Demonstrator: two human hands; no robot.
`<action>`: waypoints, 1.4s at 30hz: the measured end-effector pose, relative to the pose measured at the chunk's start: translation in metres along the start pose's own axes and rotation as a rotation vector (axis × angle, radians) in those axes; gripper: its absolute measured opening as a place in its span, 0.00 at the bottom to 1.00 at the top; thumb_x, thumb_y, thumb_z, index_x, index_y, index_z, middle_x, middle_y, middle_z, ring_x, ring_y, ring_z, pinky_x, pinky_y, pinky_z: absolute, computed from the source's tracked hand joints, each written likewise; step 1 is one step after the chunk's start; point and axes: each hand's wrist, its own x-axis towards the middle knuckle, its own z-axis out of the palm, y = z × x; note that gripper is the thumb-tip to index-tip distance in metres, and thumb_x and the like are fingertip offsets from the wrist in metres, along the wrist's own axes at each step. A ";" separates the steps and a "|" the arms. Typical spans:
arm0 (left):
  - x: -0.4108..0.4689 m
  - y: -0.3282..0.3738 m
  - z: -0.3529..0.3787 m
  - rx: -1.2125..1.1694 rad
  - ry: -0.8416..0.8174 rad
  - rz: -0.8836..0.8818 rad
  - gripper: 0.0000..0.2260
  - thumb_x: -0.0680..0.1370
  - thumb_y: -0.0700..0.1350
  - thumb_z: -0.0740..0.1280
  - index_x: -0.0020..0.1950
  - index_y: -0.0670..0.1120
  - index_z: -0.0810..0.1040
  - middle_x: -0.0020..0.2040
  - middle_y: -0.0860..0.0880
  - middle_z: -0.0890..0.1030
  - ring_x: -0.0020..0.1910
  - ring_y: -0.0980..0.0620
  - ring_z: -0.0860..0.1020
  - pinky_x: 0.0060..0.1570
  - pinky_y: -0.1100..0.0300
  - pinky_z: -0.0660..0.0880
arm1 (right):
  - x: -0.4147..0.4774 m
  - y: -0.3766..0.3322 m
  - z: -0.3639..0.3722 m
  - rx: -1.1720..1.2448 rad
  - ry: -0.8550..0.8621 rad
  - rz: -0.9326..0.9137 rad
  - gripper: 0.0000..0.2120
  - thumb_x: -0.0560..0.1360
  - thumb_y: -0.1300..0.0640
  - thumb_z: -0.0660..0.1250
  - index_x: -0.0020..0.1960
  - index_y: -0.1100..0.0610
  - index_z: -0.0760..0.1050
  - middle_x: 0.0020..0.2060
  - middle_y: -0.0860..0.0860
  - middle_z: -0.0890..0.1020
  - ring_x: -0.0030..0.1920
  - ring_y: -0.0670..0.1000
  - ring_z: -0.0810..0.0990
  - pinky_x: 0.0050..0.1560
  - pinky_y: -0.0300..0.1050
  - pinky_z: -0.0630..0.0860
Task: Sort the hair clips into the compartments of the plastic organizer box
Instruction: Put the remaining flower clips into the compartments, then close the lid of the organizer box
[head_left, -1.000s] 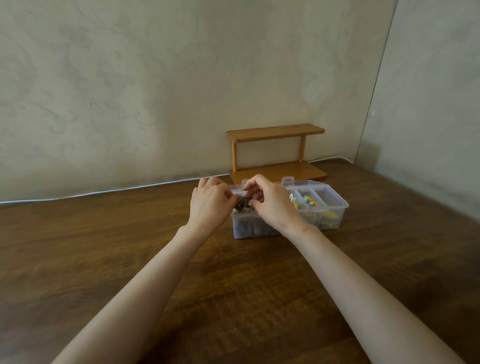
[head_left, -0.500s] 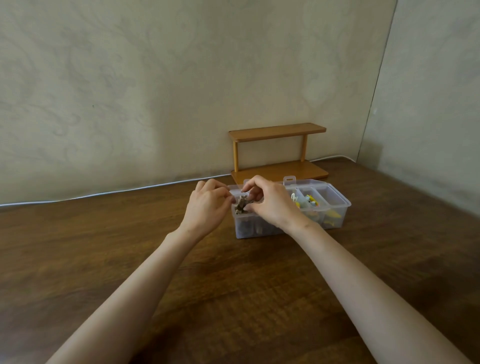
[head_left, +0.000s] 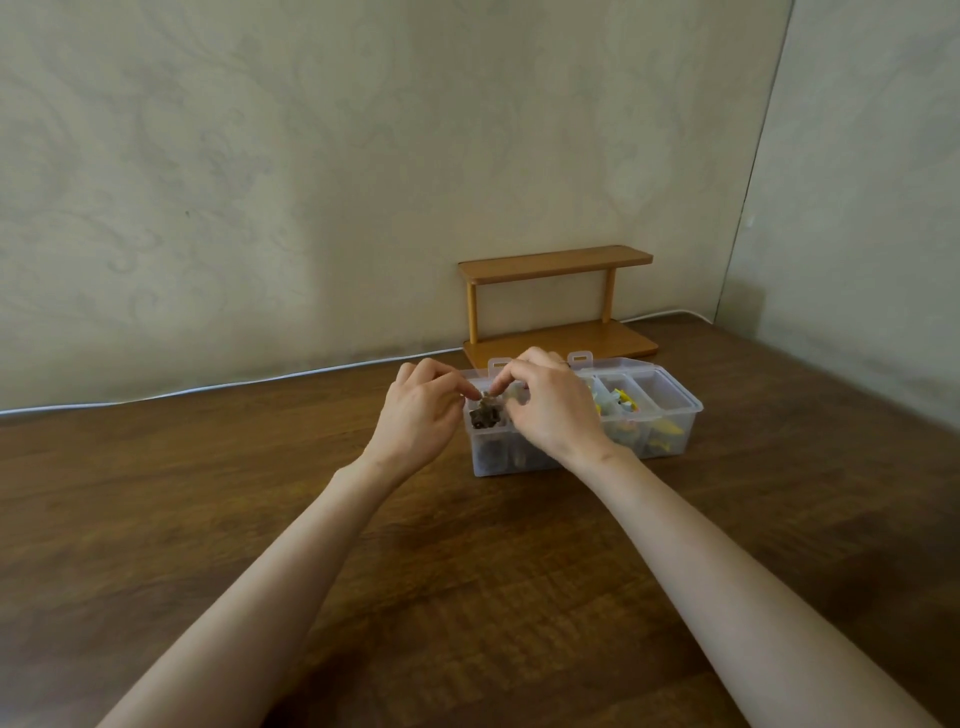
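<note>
A clear plastic organizer box (head_left: 675, 431) stands open on the wooden table, its compartments side by side. Yellow and pale clips (head_left: 621, 407) lie in the right compartments. Dark clips (head_left: 484, 417) fill the leftmost one. My left hand (head_left: 418, 415) and my right hand (head_left: 545, 408) meet over the box's left end. Their fingertips pinch a small dark hair clip (head_left: 487, 398) between them, just above the dark pile. My right hand hides the middle compartments.
A small two-level wooden shelf (head_left: 558, 306) stands right behind the box against the wall. A white cable (head_left: 208, 388) runs along the table's back edge. A side wall closes in on the right. Brown tabletop (head_left: 467, 571) spreads in front.
Both hands stayed over the box's left end. The dark clip between the fingertips has come up slightly out of the pile.
</note>
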 end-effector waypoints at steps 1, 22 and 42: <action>0.000 0.000 0.000 0.004 0.009 0.011 0.10 0.77 0.39 0.61 0.51 0.48 0.80 0.56 0.48 0.75 0.57 0.50 0.68 0.55 0.53 0.70 | -0.001 0.000 -0.001 -0.031 0.013 -0.011 0.07 0.74 0.63 0.65 0.48 0.54 0.79 0.51 0.50 0.77 0.55 0.50 0.72 0.48 0.39 0.69; -0.003 0.007 -0.012 0.295 -0.131 0.182 0.15 0.77 0.39 0.60 0.57 0.54 0.80 0.66 0.52 0.70 0.64 0.51 0.63 0.62 0.55 0.63 | -0.005 0.008 -0.005 -0.124 0.003 -0.010 0.17 0.76 0.67 0.59 0.58 0.52 0.79 0.55 0.50 0.77 0.57 0.52 0.69 0.58 0.46 0.67; 0.004 0.005 0.010 0.353 -0.306 0.072 0.35 0.71 0.69 0.39 0.67 0.55 0.69 0.71 0.50 0.63 0.68 0.48 0.59 0.65 0.50 0.58 | -0.031 0.115 -0.064 0.257 0.278 0.556 0.11 0.78 0.60 0.61 0.56 0.56 0.79 0.52 0.51 0.82 0.54 0.49 0.79 0.52 0.42 0.73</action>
